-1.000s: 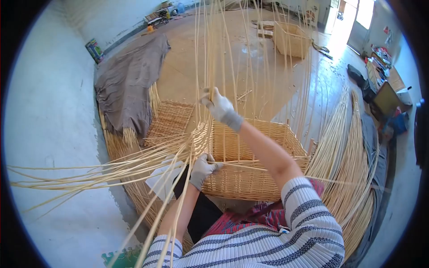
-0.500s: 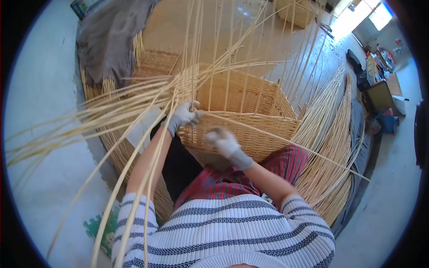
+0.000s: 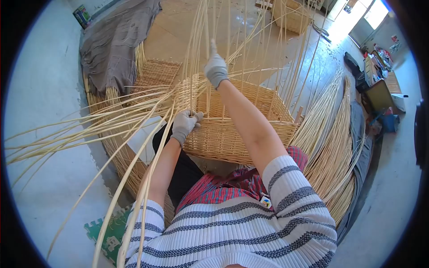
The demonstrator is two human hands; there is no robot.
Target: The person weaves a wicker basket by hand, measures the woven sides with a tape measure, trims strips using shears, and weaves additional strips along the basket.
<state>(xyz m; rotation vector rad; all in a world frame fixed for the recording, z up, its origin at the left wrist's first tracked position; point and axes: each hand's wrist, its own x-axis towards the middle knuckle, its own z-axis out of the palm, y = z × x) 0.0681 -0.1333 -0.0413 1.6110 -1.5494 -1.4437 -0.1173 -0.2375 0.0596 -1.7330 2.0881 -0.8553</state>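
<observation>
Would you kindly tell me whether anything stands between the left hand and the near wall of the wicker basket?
Nothing visible does: the left hand touches the wicker basket at the upper edge of its near wall.

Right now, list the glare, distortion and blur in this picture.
Head view: doorway blown out, glare on the floor near it; head view: strong wide-angle curving, corners black; head view: basket and left hand fairly clear, right hand slightly soft.

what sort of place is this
Probably a basket-weaving workshop: a half-woven basket sits before the person, bundles of long canes lie to the right, and another basket stands farther back.
</observation>
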